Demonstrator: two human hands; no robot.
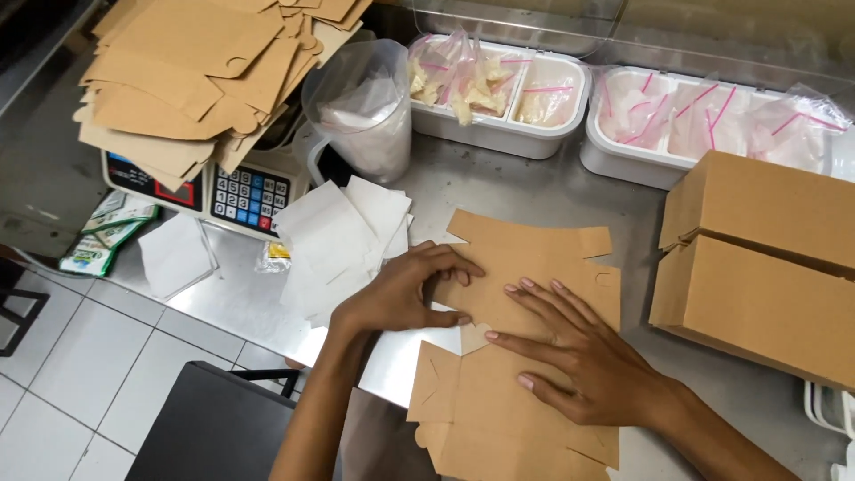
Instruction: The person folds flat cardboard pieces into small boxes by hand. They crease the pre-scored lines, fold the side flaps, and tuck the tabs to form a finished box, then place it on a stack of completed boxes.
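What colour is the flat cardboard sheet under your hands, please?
Plain kraft brown, unprinted; the flat cardboard sheet shows best in the head view.

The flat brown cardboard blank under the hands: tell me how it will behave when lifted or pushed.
The cardboard blank is thin and die-cut, so it probably feels light and bends along its creases, flaps drooping. It lies flat on the steel table, so it likely slides easily when pushed. The left hand and right hand press on it, perhaps to stop it shifting.
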